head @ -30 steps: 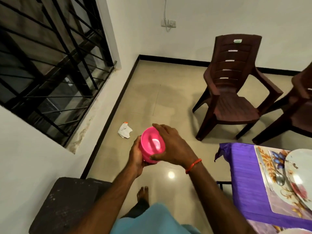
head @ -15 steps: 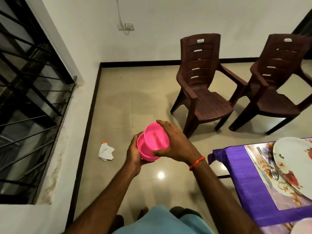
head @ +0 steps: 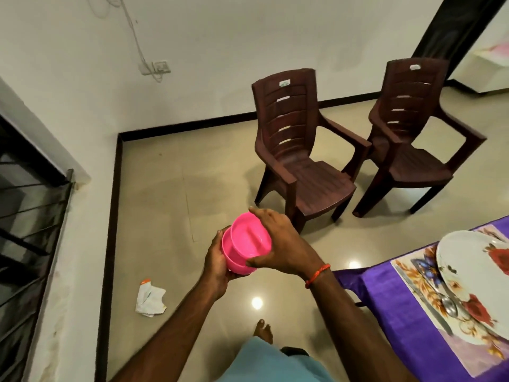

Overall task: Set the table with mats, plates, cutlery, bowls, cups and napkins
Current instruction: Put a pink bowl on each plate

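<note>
- The person has turned away from the barred window toward the room: a second chair (head: 413, 150) now shows beside the near chair (head: 308, 172), which a moment ago stood alone in sight.
- More of the counter (head: 385, 304), with its purple cloth, has come in at the right, so I'd say the person is heading there.
- One place there is partly laid: a flowered mat (head: 476, 351) lies on the cloth with a white plate (head: 479, 271) on it. No bowl, cup or napkin shows at that place.
- The two pink bowls are held in front of the body, over the floor and well short of the counter. A second ago they sat nested; now the upper bowl (head: 249, 238) has risen and tipped out of the lower bowl (head: 234, 260), its base still inside.
- The right hand (head: 281, 244) spans the upper bowl's rim from above, fingers over the far edge and thumb at the near side. The left hand (head: 217, 260) cups the lower bowl from below, fingers curled round its wall.
- My guess is the stack is being parted so that one bowl can go to the laid place.
- A knife (head: 424, 299) and spoon (head: 449, 307) lie on the mat just left of the plate.
- A crumpled paper scrap (head: 150, 299) lies on the floor by the wall.
</note>
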